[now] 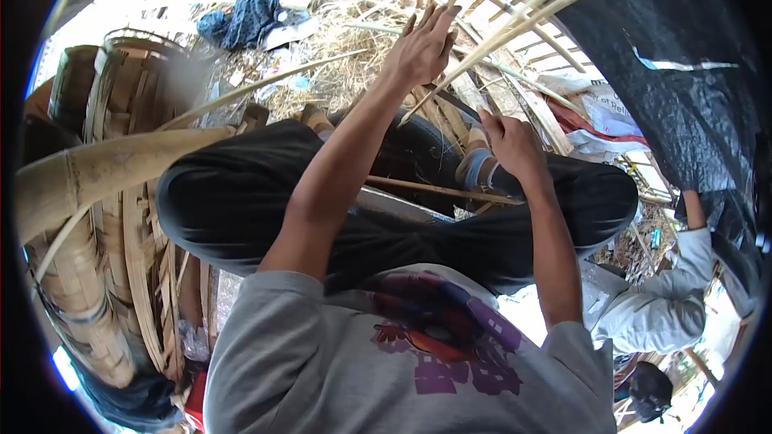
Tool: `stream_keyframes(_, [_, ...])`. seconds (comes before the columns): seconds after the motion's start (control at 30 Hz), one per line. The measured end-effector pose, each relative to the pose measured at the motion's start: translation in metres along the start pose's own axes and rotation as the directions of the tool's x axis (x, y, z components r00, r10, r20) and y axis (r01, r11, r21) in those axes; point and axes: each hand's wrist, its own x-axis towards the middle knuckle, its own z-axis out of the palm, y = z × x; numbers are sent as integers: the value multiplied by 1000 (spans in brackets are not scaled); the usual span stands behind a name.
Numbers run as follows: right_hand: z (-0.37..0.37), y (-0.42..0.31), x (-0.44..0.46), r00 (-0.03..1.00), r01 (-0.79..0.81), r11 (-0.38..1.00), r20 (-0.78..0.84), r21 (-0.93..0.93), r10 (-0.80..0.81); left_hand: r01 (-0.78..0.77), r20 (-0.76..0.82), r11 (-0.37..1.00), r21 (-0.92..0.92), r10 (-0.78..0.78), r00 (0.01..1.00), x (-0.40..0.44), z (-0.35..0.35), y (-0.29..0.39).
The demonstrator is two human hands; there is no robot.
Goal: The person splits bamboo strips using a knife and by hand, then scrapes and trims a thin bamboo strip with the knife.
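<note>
Head view. The left hand (418, 52) is stretched forward, back upward, fingers extended and partly spread. The long bamboo strips (503, 38) slant down from the upper right, and their lower end passes just beside this hand's thumb. Contact between thumb and strips cannot be confirmed.

The right hand (516, 145) is nearer the body, above the right lower leg, with the fingers bent inward. Whether it grips anything cannot be told; the palm side is hidden. The lower end of the strips lies between the two hands, over the space in front of the crossed legs.

A thin stick (442, 190) lies across the gap between the legs, below both hands. The person wears dark trousers (233, 193) and a grey printed shirt (273, 345).

To the left, a thick bamboo pole (121, 165) runs up to the left knee, over a stack of bamboo pieces (84, 273). Ahead, straw (346, 64) litters the ground, with a bundled blue cloth (249, 16) at its left. To the right hangs a black sheet (691, 112), near a white sack (607, 108). A co-worker's grey sleeve (655, 325) is at lower right.
</note>
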Motion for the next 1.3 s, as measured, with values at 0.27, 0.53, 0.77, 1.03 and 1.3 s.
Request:
stream_keyframes(0.27, [30,24,2,998,47,997,-32,58,-45,-54,-150,996,78,65,987,28,-31,14])
stream_keyframes(0.53, [29,17,11,999,-1,1000,-41,-2,1,-97,-222,995,36,103,970,12,14,-15])
stream_keyframes(0.77, [46,21,-3,996,77,989,-47,128,-72,163,35,874,-458,-165,986,3,-12,-10])
stream_keyframes(1.03, [49,29,3,857,-111,828,474,550,-200,-255,-257,-145,-956,-3,966,7,-176,108])
stream_keyframes(1.3, [74,32,-1,980,53,946,167,320,-111,-187,-131,134,-973,342,931,35,-164,130])
